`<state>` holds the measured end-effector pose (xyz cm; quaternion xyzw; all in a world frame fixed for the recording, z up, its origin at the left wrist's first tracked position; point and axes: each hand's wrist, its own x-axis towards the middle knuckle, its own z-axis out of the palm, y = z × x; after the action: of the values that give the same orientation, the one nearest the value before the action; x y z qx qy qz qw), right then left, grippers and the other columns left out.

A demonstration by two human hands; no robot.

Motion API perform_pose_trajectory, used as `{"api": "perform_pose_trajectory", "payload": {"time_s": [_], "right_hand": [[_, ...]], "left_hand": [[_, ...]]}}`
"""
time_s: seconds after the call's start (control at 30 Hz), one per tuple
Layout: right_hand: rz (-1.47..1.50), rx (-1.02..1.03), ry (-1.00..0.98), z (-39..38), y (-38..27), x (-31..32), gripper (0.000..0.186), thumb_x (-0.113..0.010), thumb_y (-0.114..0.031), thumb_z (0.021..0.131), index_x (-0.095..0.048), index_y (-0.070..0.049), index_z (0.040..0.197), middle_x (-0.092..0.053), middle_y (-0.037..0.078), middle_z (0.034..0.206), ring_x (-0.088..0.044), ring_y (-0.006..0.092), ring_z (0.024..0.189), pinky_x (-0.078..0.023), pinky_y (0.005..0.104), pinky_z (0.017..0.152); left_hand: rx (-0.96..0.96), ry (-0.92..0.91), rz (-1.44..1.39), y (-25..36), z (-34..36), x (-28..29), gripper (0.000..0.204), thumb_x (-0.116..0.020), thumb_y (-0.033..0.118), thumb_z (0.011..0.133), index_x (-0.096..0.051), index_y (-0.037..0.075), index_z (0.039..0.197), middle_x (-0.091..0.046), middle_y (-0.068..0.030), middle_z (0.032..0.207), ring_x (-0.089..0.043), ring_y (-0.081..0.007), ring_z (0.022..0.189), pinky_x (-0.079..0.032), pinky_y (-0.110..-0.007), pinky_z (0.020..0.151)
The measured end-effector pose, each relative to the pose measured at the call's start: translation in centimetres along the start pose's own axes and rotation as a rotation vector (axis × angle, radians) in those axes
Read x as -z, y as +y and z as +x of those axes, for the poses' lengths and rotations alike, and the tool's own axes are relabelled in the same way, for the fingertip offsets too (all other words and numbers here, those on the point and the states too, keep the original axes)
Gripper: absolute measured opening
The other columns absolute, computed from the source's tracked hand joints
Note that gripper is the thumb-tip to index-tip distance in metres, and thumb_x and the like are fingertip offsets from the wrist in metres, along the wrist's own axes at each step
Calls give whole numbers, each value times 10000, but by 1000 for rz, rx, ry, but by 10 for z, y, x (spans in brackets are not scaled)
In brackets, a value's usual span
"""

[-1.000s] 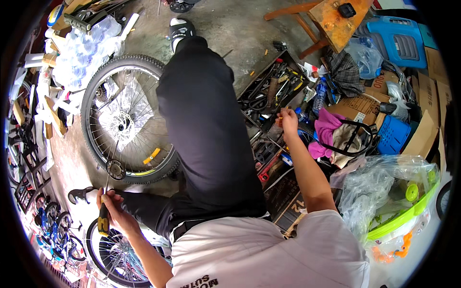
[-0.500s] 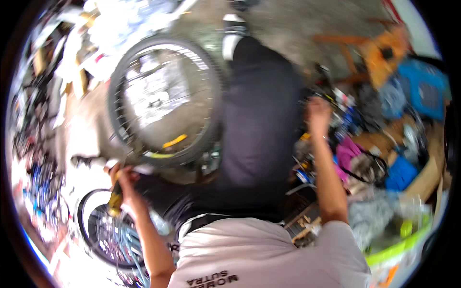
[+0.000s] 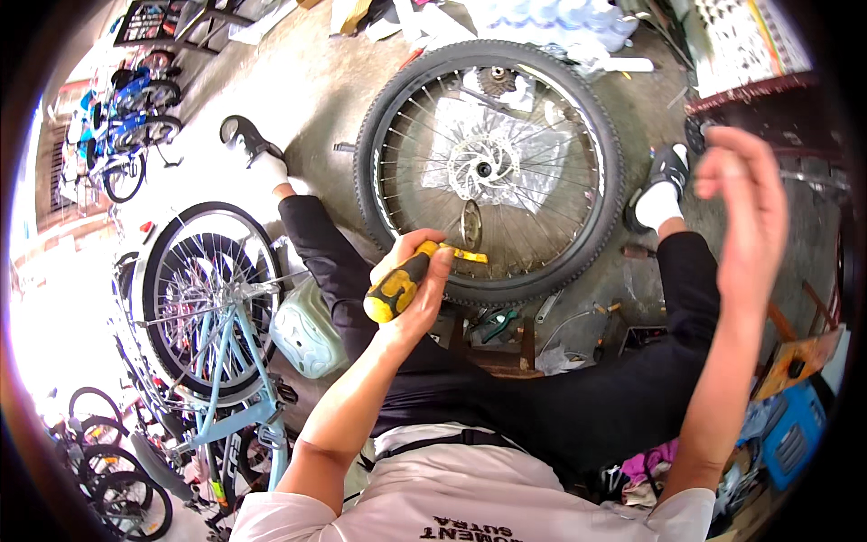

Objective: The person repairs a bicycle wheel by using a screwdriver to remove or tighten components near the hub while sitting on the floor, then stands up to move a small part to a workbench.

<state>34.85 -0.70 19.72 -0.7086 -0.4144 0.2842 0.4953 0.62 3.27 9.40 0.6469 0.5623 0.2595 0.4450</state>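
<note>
At left, the left hand [image 3: 423, 305] grips a yellow-and-black screwdriver [image 3: 397, 287], its butt toward the wearer, presumably to keep the tip pointed forward over the bicycle wheel [image 3: 599, 226]. That lies flat on the floor between the feet, brake disc [image 3: 468, 179] up, likely for stability and hub access. Rightward, the right hand [image 3: 745, 203] is raised; its blurred fingers hide whether they pinch anything.

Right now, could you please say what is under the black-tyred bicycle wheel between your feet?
Through the black-tyred bicycle wheel, crumpled translucent plastic shows on the grey concrete floor. Its silver brake disc and tyre hide whatever is beneath.
</note>
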Motion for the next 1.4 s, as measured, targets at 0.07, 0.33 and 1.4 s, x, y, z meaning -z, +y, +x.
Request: {"api": "perform_pose_trajectory", "payload": {"time_s": [0.07, 0.33, 1.4], "right_hand": [[87, -103, -136, 9, 40, -50, 185, -563, -168, 1017, -667, -64, 1128, -606, -16, 901, -535, 63, 782, -439, 209, 713], [452, -961, -274, -75, 153, -195, 255, -589, -282, 1008, -640, -56, 1114, -656, 29, 938, -603, 109, 805, -493, 261, 746], [567, -881, -319, -32, 157, -251, 546, -695, -216, 941, -489, -53, 1420, -644, 12, 936, -617, 83, 868, -483, 241, 743]], "left_hand": [[16, 1, 9, -1, 7, -1, 246, -685, 282, 951, -656, 70, 1073, -631, -61, 717, -616, -174, 645, -499, -304, 642], [76, -12, -51, -28, 31, -12, 231, -699, 234, 921, -653, 51, 1054, -654, -108, 794, -647, -244, 671, -516, -330, 646], [-29, -137, 193, -30, 83, -41, 258, -754, 223, 893, -607, 87, 1055, -673, -112, 844, -670, -320, 689, -548, -372, 627]]}}
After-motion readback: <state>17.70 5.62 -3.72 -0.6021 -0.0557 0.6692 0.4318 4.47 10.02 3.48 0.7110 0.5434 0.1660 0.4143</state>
